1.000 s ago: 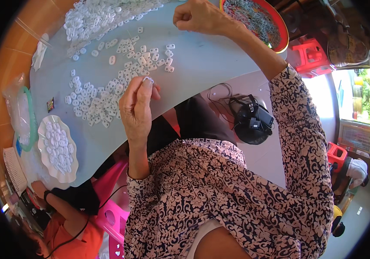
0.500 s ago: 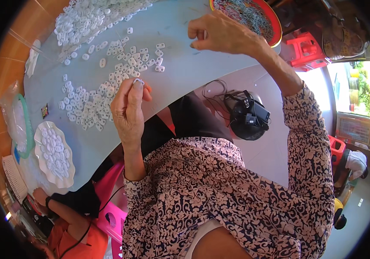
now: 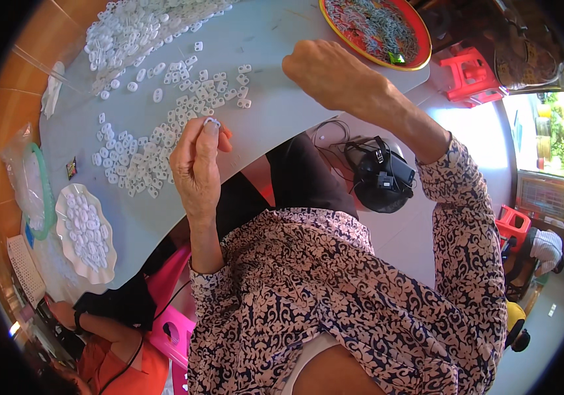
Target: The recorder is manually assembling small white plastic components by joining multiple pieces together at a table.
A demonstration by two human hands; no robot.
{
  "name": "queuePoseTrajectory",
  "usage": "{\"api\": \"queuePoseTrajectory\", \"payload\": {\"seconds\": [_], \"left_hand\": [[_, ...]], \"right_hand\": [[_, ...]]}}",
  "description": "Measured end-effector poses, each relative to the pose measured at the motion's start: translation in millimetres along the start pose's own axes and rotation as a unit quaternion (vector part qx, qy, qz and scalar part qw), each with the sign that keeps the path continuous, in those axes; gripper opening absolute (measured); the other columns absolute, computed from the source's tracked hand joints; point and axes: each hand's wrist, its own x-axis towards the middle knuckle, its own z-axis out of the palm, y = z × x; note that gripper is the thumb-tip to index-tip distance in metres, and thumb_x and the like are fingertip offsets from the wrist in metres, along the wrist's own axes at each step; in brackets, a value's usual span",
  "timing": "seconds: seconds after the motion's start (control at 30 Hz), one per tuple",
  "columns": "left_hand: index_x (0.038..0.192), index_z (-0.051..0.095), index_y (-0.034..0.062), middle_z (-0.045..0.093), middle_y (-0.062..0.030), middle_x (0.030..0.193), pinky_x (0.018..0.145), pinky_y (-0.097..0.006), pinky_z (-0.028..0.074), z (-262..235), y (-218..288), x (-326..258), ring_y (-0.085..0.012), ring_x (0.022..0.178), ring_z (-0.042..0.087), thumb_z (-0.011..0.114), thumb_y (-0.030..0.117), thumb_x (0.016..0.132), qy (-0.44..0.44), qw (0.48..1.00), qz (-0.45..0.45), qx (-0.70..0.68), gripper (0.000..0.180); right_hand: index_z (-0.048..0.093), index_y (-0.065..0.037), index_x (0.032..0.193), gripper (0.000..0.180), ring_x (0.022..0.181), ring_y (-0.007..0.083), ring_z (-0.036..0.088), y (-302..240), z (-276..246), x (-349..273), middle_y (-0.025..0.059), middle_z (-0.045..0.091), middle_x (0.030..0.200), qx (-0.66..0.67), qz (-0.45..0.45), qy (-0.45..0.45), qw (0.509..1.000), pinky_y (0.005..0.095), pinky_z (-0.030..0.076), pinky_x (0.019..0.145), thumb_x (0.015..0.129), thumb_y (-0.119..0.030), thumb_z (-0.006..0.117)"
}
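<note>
My left hand [image 3: 196,171] pinches a small white plastic piece [image 3: 212,121] between thumb and forefinger, over the table's near edge. Beyond and left of it, many similar two-holed white pieces [image 3: 140,164] lie loose on the grey table [image 3: 275,99]. My right hand [image 3: 334,76] hovers above the table's right part, back upward and fingers curled under. Whatever it may hold is hidden. Past that hand stands a red, yellow-rimmed round tray [image 3: 421,62] full of small thin greyish parts [image 3: 377,29], with a bright green bit among them.
A larger heap of white pieces [image 3: 130,33] fills the far left. A scalloped white dish [image 3: 102,275] holds more white pieces, near a green-rimmed container [image 3: 48,197]. On the right are a black bag-like item with cables [image 3: 380,181] and red stools [image 3: 469,76]. A person in orange [image 3: 124,368] sits at lower left.
My right hand has moved nearer to me from beside the tray, turning its back upward so the fingers are hidden. My left hand keeps its pinch on the white piece.
</note>
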Motion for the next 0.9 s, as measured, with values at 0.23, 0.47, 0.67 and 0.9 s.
{"api": "queuePoseTrajectory", "payload": {"seconds": [0.23, 0.47, 0.67, 0.9], "left_hand": [[0.082, 0.057, -0.0010, 0.053, -0.0013, 0.066, 0.057, -0.021, 0.032, 0, -2, 0, -0.0054, 0.061, 0.042, 0.051, 0.017, 0.093, -0.007, 1.000, -0.001, 0.002, 0.023], [0.083, 0.058, -0.0008, 0.053, -0.0013, 0.067, 0.057, -0.021, 0.033, 0, -7, -1, -0.0058, 0.061, 0.043, 0.051, 0.016, 0.093, -0.009, 1.000, 0.004, -0.008, 0.021], [0.081, 0.057, -0.0006, 0.053, -0.0013, 0.068, 0.058, -0.021, 0.034, 2, -1, -1, -0.0057, 0.062, 0.043, 0.051, 0.017, 0.093, 0.000, 1.000, -0.002, -0.002, 0.023], [0.081, 0.057, -0.0008, 0.053, -0.0016, 0.068, 0.060, -0.021, 0.036, 0, 0, -2, -0.0064, 0.064, 0.046, 0.051, 0.018, 0.093, -0.003, 1.000, -0.002, -0.001, 0.023]], "right_hand": [[0.061, 0.000, 0.076, 0.012, 0.059, 0.0239, 0.061, 44, 19, 14, 0.0156, 0.061, 0.065, 0.169, 0.013, -0.008, 0.986, 0.0350, 0.048, 0.054, 0.076, -0.007, 0.052], [0.060, 0.002, 0.076, 0.013, 0.053, 0.0156, 0.060, 47, 14, 0, 0.0093, 0.060, 0.060, 0.340, 0.070, -0.008, 0.938, 0.0277, 0.049, 0.053, 0.077, -0.011, 0.056], [0.062, 0.003, 0.081, 0.010, 0.063, 0.0320, 0.063, 11, 10, -3, 0.0168, 0.062, 0.072, 0.143, 0.051, -0.036, 0.988, 0.0365, 0.051, 0.058, 0.076, -0.006, 0.062], [0.061, 0.005, 0.081, 0.011, 0.067, 0.0370, 0.063, 4, 4, 10, 0.0202, 0.058, 0.067, 0.059, 0.042, -0.047, 0.996, 0.0394, 0.052, 0.059, 0.076, -0.005, 0.062]]}}
